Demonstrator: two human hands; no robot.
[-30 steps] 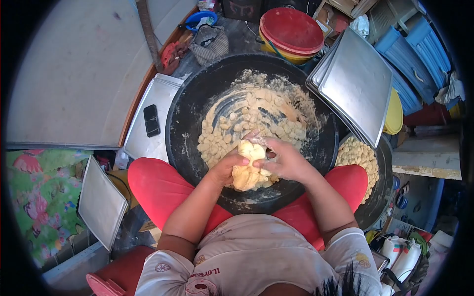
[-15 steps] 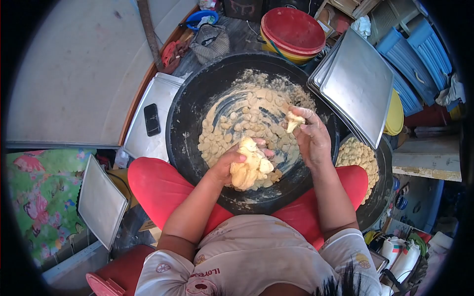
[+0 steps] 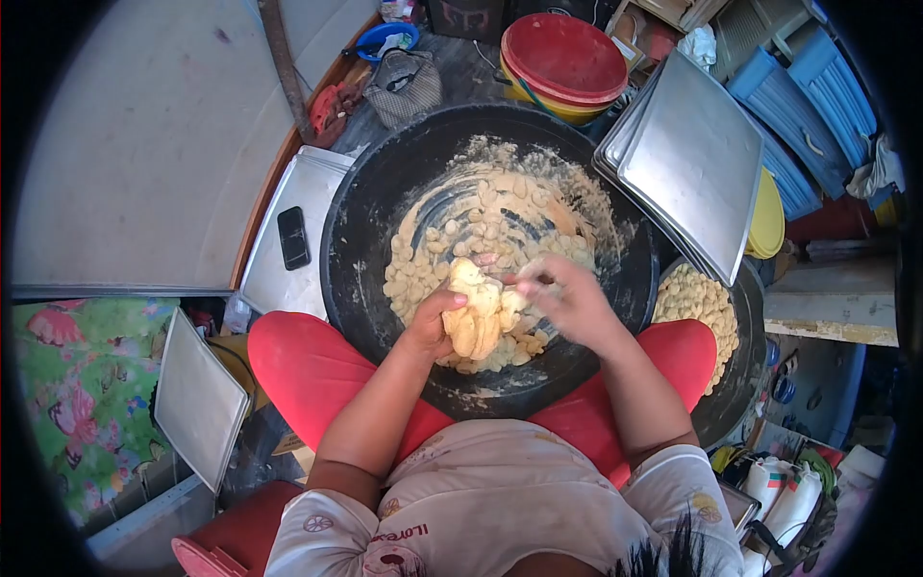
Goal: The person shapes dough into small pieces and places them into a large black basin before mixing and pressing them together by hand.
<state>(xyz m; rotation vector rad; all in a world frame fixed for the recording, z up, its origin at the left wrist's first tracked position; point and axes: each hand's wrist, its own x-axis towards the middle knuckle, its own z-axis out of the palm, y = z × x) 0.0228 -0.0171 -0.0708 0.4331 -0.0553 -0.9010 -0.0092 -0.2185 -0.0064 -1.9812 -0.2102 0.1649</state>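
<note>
A soft pale-yellow lump of dough (image 3: 473, 332) rests in my left hand (image 3: 431, 325), thumb along its near side and fingers curled beneath it. My right hand (image 3: 569, 300), slightly blurred, reaches in from the right, its fingertips pinching at a bulge on the lump's right edge. Both hands are over a wide black tub (image 3: 370, 192). Below them, many small flattened dough pieces (image 3: 409, 274) lie in the tub among pale flour (image 3: 500, 159), which is swept into curved streaks.
A second black basin (image 3: 735, 385) full of small dough pieces (image 3: 694, 313) stands at the right. Stacked metal trays (image 3: 687, 144) lean over the tub's right rim. On the left, a phone (image 3: 294, 238) lies on more trays (image 3: 264, 279). Red and yellow basins (image 3: 562, 58) stand behind.
My right hand has moved left and down to the lump. The small torn piece of dough that it held is no longer visible in its fingers. My left hand still holds the lump.
</note>
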